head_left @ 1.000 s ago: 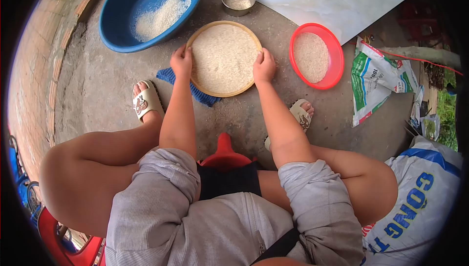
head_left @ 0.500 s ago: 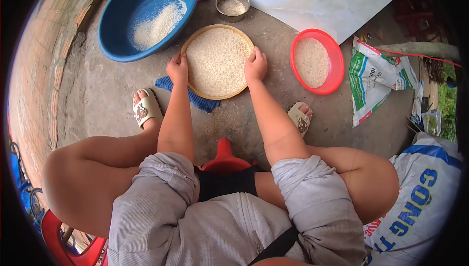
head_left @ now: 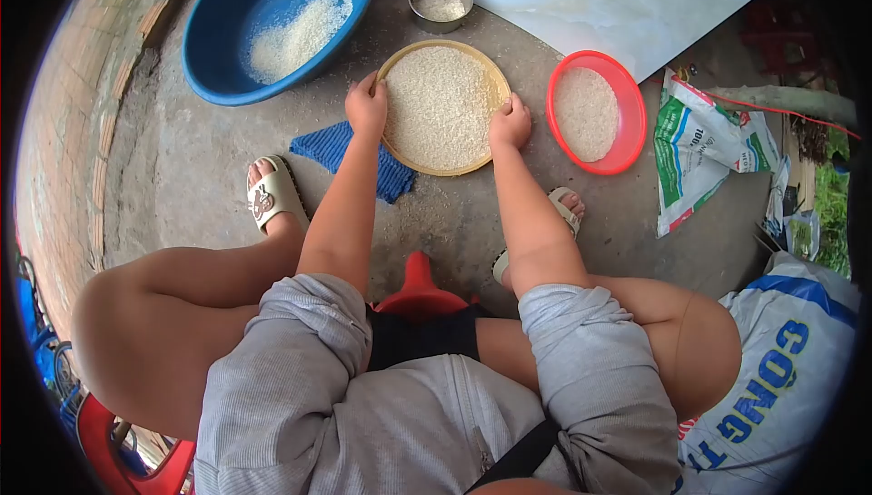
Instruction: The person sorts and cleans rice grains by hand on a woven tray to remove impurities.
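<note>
My left hand [head_left: 366,109] grips the left rim of a round, yellow-rimmed sieve [head_left: 498,79], its fingers curled under the edge. At the right rim my right hand [head_left: 510,123] is closed in the same way. White rice grains [head_left: 434,106] cover most of the sieve, heaped toward its left; a strip of the yellowish bottom shows on the right. A crumpled blue cloth [head_left: 322,145] lies on the floor below and left of the sieve, partly behind my left forearm.
A large blue basin [head_left: 218,32] with rice stands upper left. Beyond the sieve sits a small metal bowl [head_left: 440,23] of rice, and at right a red basin [head_left: 629,118], also with rice. Farther right lie a printed bag [head_left: 695,145] and a big white sack [head_left: 758,386].
Both hands have moved the sieve to the right, away from the blue basin and closer to the red one. Rice has shifted left inside it, and more of the blue cloth shows.
</note>
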Motion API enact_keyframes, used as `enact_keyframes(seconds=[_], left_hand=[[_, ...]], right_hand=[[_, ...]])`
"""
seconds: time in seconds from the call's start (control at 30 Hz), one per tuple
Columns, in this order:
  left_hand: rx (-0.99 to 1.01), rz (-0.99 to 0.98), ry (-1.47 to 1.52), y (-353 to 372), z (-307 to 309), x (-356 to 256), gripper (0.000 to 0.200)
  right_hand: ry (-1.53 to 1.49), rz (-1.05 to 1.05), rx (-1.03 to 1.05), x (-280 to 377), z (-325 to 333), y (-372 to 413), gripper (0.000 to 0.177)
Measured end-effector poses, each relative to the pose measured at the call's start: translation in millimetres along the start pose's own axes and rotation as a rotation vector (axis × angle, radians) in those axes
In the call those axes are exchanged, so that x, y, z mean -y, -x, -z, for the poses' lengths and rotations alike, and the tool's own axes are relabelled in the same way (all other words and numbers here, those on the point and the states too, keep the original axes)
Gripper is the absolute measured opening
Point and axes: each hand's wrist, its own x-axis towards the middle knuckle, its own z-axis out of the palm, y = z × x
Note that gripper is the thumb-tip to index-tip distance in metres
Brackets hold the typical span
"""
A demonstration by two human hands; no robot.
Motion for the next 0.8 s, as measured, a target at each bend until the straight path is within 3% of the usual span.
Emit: enact_keyframes(seconds=[0.17, 0.4, 0.47, 0.5, 0.57, 0.8], left_hand=[[0.131, -0.038, -0.169, -6, -4, 21, 0.036], [0.088, -0.02, -0.128, 2, 32, -3, 0.029], [0.433, 0.01, -0.142, -1, 43, -1, 0.02], [0.43, 0.013, -0.143, 2, 49, -9, 0.02], [0.441, -0.257, -0.558, 10, 62, -29, 0.015], [0.382, -0.39, -0.561, 26, 61, -22, 0.013]], right_hand=[[-0.005, -0.026, -0.051, -2, -5, 9, 0.029], [-0.04, 0.079, 0.011, -6, -2, -6, 0.029], [-0.061, 0.088, 0.026, -9, -1, -7, 0.029], [-0.077, 0.097, 0.037, -11, 0, -8, 0.03], [-0.099, 0.128, 0.045, -17, -1, -9, 0.03], [-0.12, 0.169, 0.031, -23, -1, -6, 0.032]])
